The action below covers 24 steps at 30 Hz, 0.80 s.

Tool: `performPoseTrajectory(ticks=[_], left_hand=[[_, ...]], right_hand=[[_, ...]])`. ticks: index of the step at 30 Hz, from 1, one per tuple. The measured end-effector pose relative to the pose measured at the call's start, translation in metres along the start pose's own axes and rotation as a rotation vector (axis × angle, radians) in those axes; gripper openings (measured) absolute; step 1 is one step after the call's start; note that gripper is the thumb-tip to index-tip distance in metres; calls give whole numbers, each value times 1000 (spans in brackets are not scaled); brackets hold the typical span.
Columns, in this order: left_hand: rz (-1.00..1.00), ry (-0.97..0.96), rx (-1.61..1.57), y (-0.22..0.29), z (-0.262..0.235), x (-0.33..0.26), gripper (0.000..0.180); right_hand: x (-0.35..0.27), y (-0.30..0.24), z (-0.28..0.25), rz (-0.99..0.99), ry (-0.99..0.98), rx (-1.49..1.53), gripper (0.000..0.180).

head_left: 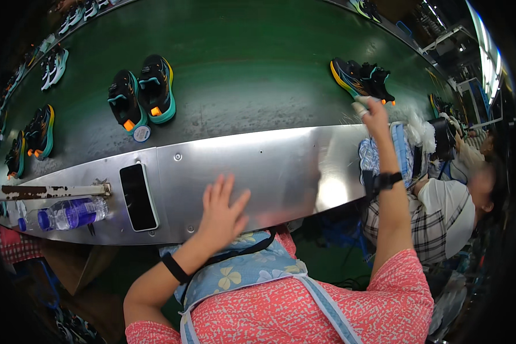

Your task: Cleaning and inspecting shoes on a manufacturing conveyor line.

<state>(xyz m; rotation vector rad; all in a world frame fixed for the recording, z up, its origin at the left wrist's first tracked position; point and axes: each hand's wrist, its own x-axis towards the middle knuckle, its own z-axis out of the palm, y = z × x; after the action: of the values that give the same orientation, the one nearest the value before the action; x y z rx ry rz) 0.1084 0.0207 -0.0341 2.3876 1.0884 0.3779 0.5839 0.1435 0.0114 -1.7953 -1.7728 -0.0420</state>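
My left hand (222, 211) hovers over the bare metal ledge (241, 166), fingers spread, holding nothing. Stretched forward at the right, my right hand (375, 117) has its fingers drawn together, with pale coverings on some fingertips. They are close to the heel of a black running shoe (345, 77) with a yellow and teal sole; whether they touch it is unclear, and anything in them is too small to make out. Beside that shoe lies its black mate (375, 81). Another pair, a left shoe (126, 98) and a right shoe (157, 89), lies on the green belt (246, 74).
On the ledge are a phone (138, 196) and purple-labelled bottles (77, 212), under a worn metal bar (49, 192). A round white-and-blue tag or lid (141, 133) is by the middle shoes. More shoes (39, 131) are at left. Blue-white bundles (372, 156) and a seated person (441, 212) are at right.
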Motion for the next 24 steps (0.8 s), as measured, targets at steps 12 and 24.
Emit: performPoseTrajectory(ticks=[12, 24], left_hand=[[-24, -244, 24, 11, 13, -1, 87], [-3, -241, 49, 23, 9, 2, 90]], right_hand=[[70, 141, -2, 250, -452, -789, 72], [65, -27, 16, 242, -581, -329, 45]])
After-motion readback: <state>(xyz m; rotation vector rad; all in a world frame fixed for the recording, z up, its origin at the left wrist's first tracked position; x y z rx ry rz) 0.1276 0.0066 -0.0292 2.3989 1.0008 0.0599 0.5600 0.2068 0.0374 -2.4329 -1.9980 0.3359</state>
